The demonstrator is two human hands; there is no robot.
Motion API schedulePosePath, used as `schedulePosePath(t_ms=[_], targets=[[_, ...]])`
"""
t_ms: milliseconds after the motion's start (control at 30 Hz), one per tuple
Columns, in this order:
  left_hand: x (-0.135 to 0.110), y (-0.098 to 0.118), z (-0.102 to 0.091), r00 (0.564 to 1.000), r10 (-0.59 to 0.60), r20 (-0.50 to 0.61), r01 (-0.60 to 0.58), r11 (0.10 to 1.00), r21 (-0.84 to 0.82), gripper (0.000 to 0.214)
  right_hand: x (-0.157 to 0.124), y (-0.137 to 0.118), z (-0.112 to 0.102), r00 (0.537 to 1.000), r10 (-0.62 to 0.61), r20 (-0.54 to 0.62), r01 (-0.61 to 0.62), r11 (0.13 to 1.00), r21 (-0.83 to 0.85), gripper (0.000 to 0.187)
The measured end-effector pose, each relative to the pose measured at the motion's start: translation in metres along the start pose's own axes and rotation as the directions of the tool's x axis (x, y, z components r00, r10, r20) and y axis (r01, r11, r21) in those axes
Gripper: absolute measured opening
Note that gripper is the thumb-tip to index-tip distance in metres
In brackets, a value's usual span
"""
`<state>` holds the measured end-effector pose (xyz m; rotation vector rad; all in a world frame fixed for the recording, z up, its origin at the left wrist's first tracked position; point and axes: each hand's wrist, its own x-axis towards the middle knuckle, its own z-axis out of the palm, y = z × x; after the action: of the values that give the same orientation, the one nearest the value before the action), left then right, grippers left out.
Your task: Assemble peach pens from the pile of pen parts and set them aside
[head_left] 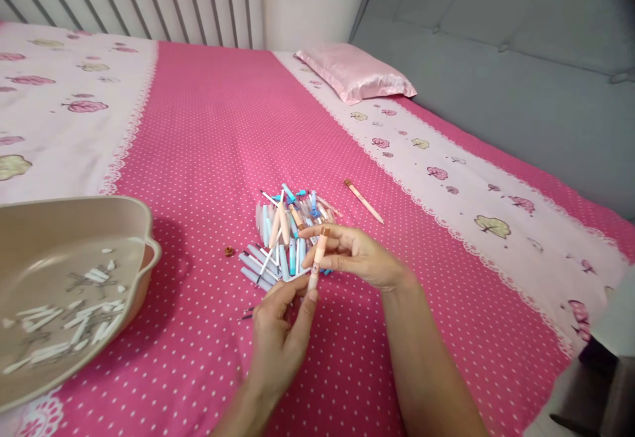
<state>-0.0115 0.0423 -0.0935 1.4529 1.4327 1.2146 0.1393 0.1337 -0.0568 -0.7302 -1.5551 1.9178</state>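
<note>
Between my two hands is a pale peach and cream pen barrel with a brown upper end, held tilted close to upright. My left hand pinches its lower end between thumb and fingers. Higher up, the thumb and fingers of my right hand are closed on the same barrel. Right behind them lies a loose heap of pen parts: grey, blue and peach barrels, with thin white refills among them. A small brown cap-like piece rests left of the heap. My fingers partly hide the heap's near side.
A beige basin at the left holds white sticks, small white pieces and what look like springs. Beyond the heap, to the right, lies a peach pen with a brown top. A pink pillow sits at the back of the dotted pink bedspread.
</note>
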Motion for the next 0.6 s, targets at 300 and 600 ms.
schedulePosePath(t_ms=[300, 600], targets=[[-0.003, -0.004, 0.002, 0.994, -0.089, -0.061, 0.086, 0.995, -0.046, 0.026, 0.010, 0.007, 0.006, 0.987, 0.014, -0.163, -0.038, 0.989, -0.145, 0.045], [-0.001, -0.002, 0.002, 0.994, -0.102, -0.040, 0.099, 0.993, -0.057, 0.030, 0.005, 0.000, 0.007, 1.000, -0.007, 0.022, 0.007, 1.000, -0.030, 0.057]])
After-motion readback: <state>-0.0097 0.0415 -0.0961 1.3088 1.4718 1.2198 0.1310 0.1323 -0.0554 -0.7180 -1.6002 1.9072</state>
